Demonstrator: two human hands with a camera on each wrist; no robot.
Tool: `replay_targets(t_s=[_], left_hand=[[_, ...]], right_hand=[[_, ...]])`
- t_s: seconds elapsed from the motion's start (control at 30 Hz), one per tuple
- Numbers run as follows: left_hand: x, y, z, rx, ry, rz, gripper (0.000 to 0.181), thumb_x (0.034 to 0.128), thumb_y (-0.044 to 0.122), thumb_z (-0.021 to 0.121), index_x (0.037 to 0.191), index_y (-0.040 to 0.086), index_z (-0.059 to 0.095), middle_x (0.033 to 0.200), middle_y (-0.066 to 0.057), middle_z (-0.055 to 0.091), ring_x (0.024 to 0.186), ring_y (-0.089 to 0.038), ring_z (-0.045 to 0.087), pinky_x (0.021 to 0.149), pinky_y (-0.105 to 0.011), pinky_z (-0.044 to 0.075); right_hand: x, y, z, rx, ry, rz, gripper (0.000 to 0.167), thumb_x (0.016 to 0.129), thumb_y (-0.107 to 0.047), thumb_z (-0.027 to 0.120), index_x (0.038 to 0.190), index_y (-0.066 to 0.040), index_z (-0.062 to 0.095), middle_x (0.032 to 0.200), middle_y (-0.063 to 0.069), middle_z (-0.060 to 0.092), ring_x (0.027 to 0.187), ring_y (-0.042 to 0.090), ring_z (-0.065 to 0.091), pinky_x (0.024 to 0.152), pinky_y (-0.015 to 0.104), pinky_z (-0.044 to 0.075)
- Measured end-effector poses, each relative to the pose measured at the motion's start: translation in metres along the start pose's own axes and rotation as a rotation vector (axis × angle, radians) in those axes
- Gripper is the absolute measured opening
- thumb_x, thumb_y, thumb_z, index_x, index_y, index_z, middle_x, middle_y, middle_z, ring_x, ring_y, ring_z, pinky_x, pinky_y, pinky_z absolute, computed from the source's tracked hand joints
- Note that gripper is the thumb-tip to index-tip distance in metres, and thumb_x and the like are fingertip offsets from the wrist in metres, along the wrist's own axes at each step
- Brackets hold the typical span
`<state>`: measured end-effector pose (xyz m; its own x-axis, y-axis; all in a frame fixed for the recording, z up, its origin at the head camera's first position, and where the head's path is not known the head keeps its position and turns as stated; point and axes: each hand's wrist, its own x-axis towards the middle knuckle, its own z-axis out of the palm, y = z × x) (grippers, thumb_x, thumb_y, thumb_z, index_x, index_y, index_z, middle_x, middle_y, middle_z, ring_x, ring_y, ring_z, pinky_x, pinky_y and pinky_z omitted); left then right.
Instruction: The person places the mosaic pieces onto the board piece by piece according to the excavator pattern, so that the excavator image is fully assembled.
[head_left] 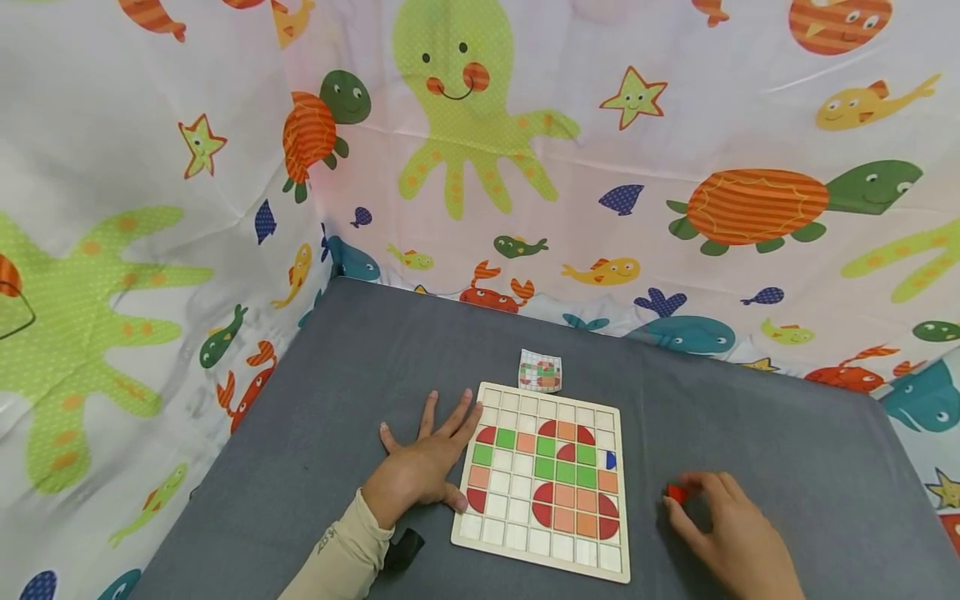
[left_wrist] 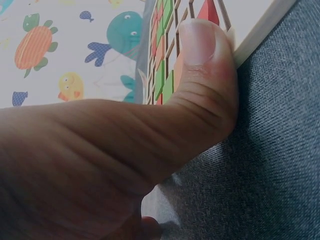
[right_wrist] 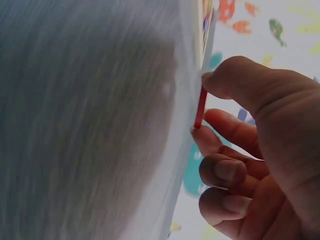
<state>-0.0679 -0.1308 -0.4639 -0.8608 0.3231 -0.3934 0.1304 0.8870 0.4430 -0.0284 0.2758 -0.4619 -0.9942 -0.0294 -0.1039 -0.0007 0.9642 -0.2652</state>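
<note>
A square wooden grid board [head_left: 540,566] lies on the grey cloth, with red, green, orange and salmon pieces in many of its cells. A small blue piece [head_left: 611,460] sits near its right edge. My left hand [head_left: 420,471] spreads its fingers along the board's left side, fingertips and thumb touching the rim. The left wrist view shows the thumb [left_wrist: 205,85] against the board's edge. To the right of the board, my right hand [head_left: 738,525] pinches a small red piece [head_left: 677,493] between thumb and fingers. It looks thin, seen edge-on in the right wrist view.
A small printed card [head_left: 540,372] with a coloured grid pattern lies just behind the board. A white curtain [head_left: 585,50] with sea animals hangs behind and to the left of the grey cloth [head_left: 360,333]. A black object [head_left: 405,551] is at the left wrist.
</note>
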Motion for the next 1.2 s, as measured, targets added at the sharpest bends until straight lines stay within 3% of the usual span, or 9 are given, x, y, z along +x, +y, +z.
replay_targets(t_s=[0.2,0.4,0.53,0.8,0.97,1.2], left_hand=[[0.011,-0.010,0.011,0.012,0.006,0.015,0.149,0.0619,0.046,0.098,0.171,0.042,-0.003,0.177,0.017,-0.016,0.162,-0.036,-0.023,0.093,-0.098,-0.013],[-0.001,0.003,-0.005,0.021,-0.001,-0.018,0.141,0.0654,0.043,0.098,0.173,0.033,0.007,0.180,0.011,-0.006,0.164,-0.037,-0.016,0.100,-0.097,-0.005],[-0.004,0.005,-0.008,0.019,-0.005,-0.021,0.140,0.0653,0.043,0.097,0.173,0.031,0.009,0.180,0.009,-0.003,0.164,-0.037,-0.015,0.101,-0.097,-0.003],[0.015,-0.015,0.013,0.046,0.036,0.020,0.150,0.0593,0.051,0.097,0.171,0.043,-0.003,0.177,0.018,-0.014,0.162,-0.036,-0.023,0.091,-0.100,-0.009],[0.022,-0.022,0.021,0.044,0.030,0.005,0.151,0.0575,0.055,0.097,0.170,0.044,-0.004,0.177,0.018,-0.015,0.162,-0.036,-0.023,0.091,-0.099,-0.011],[0.022,-0.022,0.024,0.048,0.026,0.012,0.149,0.0595,0.055,0.096,0.171,0.041,-0.002,0.177,0.016,-0.014,0.162,-0.038,-0.021,0.092,-0.099,-0.009]], right_hand=[[-0.005,-0.041,0.008,0.030,0.089,-0.086,0.042,0.090,-0.036,0.085,0.117,-0.007,0.070,0.112,0.010,0.064,0.075,0.016,0.053,0.059,0.029,0.046],[-0.008,-0.083,0.022,0.079,0.169,-0.206,0.032,0.088,-0.032,0.087,0.111,-0.016,0.071,0.109,-0.001,0.062,0.070,0.008,0.049,0.055,0.023,0.042],[-0.010,-0.107,0.030,0.091,0.206,-0.309,0.029,0.087,-0.032,0.088,0.107,-0.023,0.069,0.105,-0.007,0.060,0.065,0.001,0.045,0.052,0.020,0.041],[-0.009,-0.148,0.040,0.065,0.204,-0.432,0.031,0.089,-0.039,0.086,0.110,-0.023,0.070,0.105,-0.008,0.061,0.061,-0.001,0.044,0.053,0.019,0.046],[-0.012,-0.170,0.050,0.079,0.174,-0.461,0.023,0.091,-0.035,0.083,0.105,-0.021,0.070,0.097,-0.006,0.061,0.062,-0.001,0.046,0.051,0.018,0.043],[-0.014,-0.184,0.060,0.078,0.125,-0.489,0.020,0.091,-0.036,0.083,0.096,-0.022,0.069,0.092,-0.008,0.057,0.064,-0.001,0.050,0.051,0.019,0.044]])
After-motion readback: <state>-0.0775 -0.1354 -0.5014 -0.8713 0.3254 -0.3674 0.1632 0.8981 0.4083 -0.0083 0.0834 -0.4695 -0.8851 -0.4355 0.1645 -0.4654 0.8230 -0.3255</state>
